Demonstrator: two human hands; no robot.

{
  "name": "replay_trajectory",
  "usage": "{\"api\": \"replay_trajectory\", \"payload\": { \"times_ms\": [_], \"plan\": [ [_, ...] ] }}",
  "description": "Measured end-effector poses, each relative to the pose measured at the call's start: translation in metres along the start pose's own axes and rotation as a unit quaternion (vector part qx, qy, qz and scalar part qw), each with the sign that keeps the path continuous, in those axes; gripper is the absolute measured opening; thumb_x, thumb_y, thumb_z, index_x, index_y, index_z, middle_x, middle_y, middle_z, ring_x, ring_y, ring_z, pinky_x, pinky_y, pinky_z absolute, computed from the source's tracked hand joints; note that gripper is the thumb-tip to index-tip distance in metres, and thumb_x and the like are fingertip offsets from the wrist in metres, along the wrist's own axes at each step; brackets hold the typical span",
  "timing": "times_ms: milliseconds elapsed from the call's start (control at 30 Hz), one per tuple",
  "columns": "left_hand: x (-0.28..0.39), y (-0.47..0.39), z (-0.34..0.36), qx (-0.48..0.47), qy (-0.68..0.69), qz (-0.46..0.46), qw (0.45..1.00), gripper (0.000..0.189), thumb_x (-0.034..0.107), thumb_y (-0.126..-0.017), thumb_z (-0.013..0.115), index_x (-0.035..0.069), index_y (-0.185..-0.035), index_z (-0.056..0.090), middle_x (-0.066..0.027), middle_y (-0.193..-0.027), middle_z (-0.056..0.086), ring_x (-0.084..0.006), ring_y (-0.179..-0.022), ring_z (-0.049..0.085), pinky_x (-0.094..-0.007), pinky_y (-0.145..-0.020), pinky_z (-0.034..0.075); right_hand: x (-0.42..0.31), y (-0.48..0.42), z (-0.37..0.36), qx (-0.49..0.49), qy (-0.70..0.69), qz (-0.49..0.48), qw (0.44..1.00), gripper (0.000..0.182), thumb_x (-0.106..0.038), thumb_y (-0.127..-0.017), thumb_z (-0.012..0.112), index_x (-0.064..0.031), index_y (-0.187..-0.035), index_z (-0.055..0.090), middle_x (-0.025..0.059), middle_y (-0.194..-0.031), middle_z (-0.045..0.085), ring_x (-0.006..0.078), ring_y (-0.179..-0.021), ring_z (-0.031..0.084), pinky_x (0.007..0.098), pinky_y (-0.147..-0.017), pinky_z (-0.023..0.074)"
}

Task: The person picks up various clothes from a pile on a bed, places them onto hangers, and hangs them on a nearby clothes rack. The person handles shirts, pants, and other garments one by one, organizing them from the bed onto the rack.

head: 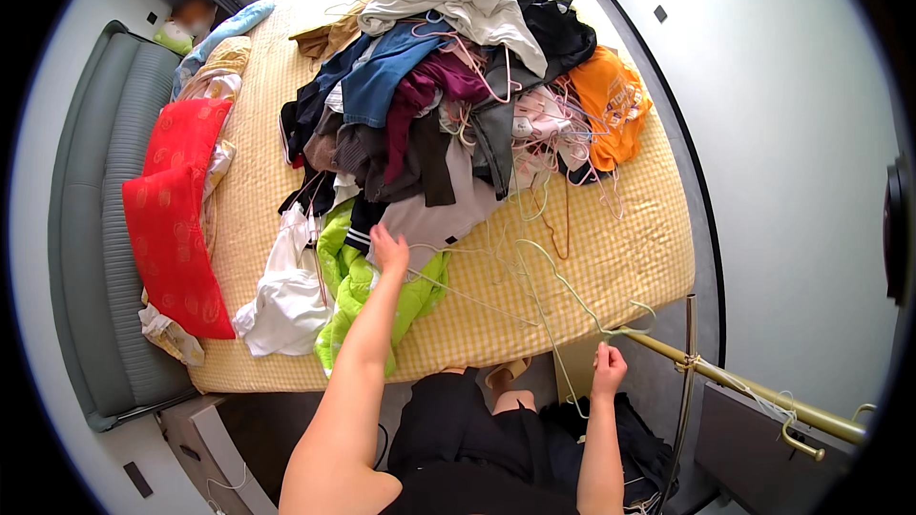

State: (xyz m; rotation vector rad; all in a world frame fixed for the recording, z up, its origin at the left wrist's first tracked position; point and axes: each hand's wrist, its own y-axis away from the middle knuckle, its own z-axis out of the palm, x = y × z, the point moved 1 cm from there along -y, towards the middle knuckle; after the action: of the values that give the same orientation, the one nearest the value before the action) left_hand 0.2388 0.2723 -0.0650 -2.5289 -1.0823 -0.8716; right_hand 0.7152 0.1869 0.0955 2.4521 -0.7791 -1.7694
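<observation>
My right hand (609, 370) is closed around the neck area of a light green wire clothes hanger (605, 333), whose triangular frame bears no garment. Further left, my left hand (390, 250) reaches onto the bed and touches a light grey garment (458, 211) beside a black cuff with white stripes (358, 237). Whether its fingers pinch the cloth is hard to see. Beneath that forearm lies a bright green quilted garment (351, 300). A pale wire hanger (472, 295) extends to the right of the left hand, partly hidden by it.
A large clothes pile (429, 107) covers the bed (486, 343), with tangled pink hangers (572, 129) and an orange garment (608, 107). White clothing (290, 300) lies near red pillows (179, 229). A gold rail (758, 390) on a metal post (689, 372) stands right. A person (193, 14) is at the far corner.
</observation>
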Motion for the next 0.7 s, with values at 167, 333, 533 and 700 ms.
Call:
{"api": "replay_trajectory", "payload": {
  "times_ms": [167, 333, 533, 700],
  "plan": [
    [0.026, -0.052, -0.009, -0.202, -0.044, -0.079, 0.975, 0.051, 0.034, -0.076, 0.062, -0.001, -0.112, 0.053, -0.0226, -0.117, 0.051, -0.0348, -0.107, 0.051, -0.0403, -0.089, 0.042, -0.058, 0.027, 0.029, -0.033, -0.166, -0.03, 0.985, 0.026, -0.009, -0.081, 0.063, -0.0031, -0.105, 0.052, -0.0042, -0.061, 0.049, 0.0035, -0.054, 0.044, 0.018, -0.049, 0.0337],
    [0.081, -0.043, -0.026, -0.091, 0.143, 0.081, 0.982, 0.031, 0.03, -0.084, 0.056, 0.0, -0.078, 0.055, -0.0164, -0.066, 0.054, -0.0259, -0.061, 0.053, -0.0379, -0.06, 0.042, -0.066, 0.012, 0.059, -0.104, -0.003, -0.02, 0.994, 0.021, -0.015, -0.086, 0.057, 0.0003, -0.101, 0.059, -0.0057, -0.056, 0.041, 0.0027, -0.051, 0.036, 0.0188, -0.048, 0.028],
    [0.124, 0.003, -0.153, 0.051, 0.434, 0.078, 0.896, 0.028, 0.012, -0.088, 0.05, 0.008, -0.064, 0.036, 0.0065, -0.061, 0.026, -0.0047, -0.056, 0.026, -0.0241, -0.048, 0.023, -0.085, 0.007, 0.097, -0.094, -0.04, 0.027, 0.994, 0.031, -0.025, -0.094, 0.045, -0.0008, -0.084, 0.062, -0.0078, -0.05, 0.03, 0.0024, -0.044, 0.026, 0.0223, -0.042, 0.0194],
    [0.031, 0.066, -0.246, 0.238, 0.409, -0.006, 0.881, 0.032, 0.013, -0.09, 0.047, 0.009, -0.062, 0.03, 0.0074, -0.061, 0.027, -0.0037, -0.056, 0.025, -0.0233, -0.048, 0.021, -0.08, 0.012, 0.121, -0.142, -0.035, -0.028, 0.989, 0.03, -0.026, -0.094, 0.045, -0.0028, -0.082, 0.06, -0.008, -0.049, 0.03, 0.0018, -0.042, 0.025, 0.0214, -0.04, 0.0186]
  ]
}}
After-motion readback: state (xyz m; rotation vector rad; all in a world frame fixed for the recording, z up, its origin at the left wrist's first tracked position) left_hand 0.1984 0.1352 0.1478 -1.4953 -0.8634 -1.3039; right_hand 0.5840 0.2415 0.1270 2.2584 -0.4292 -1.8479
